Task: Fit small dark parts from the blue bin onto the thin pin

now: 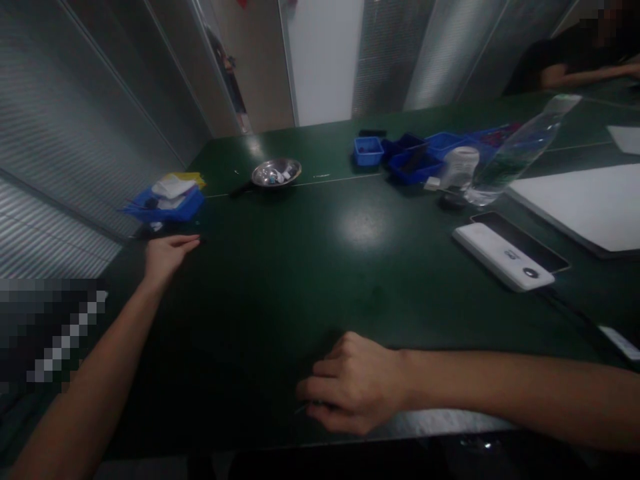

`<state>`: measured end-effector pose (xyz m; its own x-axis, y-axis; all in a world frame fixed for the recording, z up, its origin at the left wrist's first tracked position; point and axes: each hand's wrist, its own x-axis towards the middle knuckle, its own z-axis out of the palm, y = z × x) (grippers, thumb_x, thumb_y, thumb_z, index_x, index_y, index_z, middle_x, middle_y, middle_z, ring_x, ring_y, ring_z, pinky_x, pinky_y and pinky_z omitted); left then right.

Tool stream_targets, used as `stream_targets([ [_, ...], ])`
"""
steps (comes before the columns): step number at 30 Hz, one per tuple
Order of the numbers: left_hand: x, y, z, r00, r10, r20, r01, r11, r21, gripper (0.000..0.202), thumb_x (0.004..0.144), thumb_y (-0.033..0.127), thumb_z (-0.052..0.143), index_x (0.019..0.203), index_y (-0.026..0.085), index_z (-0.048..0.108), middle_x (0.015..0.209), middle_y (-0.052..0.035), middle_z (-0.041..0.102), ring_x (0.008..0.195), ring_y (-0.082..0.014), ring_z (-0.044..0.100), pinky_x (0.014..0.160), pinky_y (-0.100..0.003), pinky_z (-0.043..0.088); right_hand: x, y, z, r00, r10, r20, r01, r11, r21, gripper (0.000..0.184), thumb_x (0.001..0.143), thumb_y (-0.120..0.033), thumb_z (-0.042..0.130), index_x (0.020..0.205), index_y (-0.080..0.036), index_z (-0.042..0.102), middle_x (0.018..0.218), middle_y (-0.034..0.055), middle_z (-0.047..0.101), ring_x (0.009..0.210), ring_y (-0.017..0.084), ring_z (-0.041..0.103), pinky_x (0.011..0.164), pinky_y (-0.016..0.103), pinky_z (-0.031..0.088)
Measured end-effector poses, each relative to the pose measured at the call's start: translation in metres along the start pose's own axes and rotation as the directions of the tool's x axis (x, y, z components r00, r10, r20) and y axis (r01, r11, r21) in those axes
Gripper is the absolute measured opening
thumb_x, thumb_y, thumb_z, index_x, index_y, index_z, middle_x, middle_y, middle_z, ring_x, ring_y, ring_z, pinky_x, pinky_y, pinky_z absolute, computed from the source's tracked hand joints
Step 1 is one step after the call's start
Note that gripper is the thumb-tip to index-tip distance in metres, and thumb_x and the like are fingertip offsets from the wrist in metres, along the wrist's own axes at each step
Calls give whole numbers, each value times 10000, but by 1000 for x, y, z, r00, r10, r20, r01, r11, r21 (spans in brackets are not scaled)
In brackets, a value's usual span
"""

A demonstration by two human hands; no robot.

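My left hand [167,255] rests at the left edge of the dark green table [310,267], fingers stretched toward a blue tray [165,200] of white and yellow pieces; it holds nothing. My right hand [353,390] lies near the table's front edge with its fingers curled inward. A thin, pale item shows under the fingertips, too small to name.
A small metal bowl [277,172] with bits inside sits mid-table at the back. Blue bins [400,157], a clear water bottle [515,153] and a small jar [460,167] stand at the right. A white power bank [503,257], a phone and white sheets lie nearer. Another person's arm [590,73] is at the far right.
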<state>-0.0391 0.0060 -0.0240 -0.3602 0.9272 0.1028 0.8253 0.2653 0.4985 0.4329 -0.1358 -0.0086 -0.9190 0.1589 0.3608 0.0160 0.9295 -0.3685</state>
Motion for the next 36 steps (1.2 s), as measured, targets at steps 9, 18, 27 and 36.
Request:
stream_targets([
  [9,-36,32,5,881,470,-53,-396,794,461,430,989,345,404,1243,117,665,1243,-149,654,1121,-305,567,975,-419,435,-3,1,3,1000,-6,14,7,1000,-20,268,978,-386,444,1087,-189,590,731,-20,650,553,114,568,455,274,282],
  [18,-36,38,4,907,420,26,-355,731,583,451,982,305,314,1221,130,654,1062,-185,610,970,-326,554,865,-445,423,-1,0,-1,1000,-16,22,17,999,-41,237,984,-389,439,967,-195,574,710,-25,632,530,100,528,449,274,263],
  [27,-45,54,-3,881,471,41,-394,682,616,437,1014,282,335,1273,41,591,1168,-174,579,1040,-281,507,934,-373,409,-3,1,2,1000,-15,27,16,999,-46,241,988,-392,427,909,-204,554,709,-28,608,535,103,504,459,293,250],
  [36,-47,55,-4,894,447,2,-361,718,595,374,1012,265,358,1180,69,628,1144,-127,578,1066,-249,500,954,-333,407,-4,1,2,999,-22,39,24,998,-55,234,992,-396,432,910,-208,545,725,-22,615,544,102,499,480,288,240],
])
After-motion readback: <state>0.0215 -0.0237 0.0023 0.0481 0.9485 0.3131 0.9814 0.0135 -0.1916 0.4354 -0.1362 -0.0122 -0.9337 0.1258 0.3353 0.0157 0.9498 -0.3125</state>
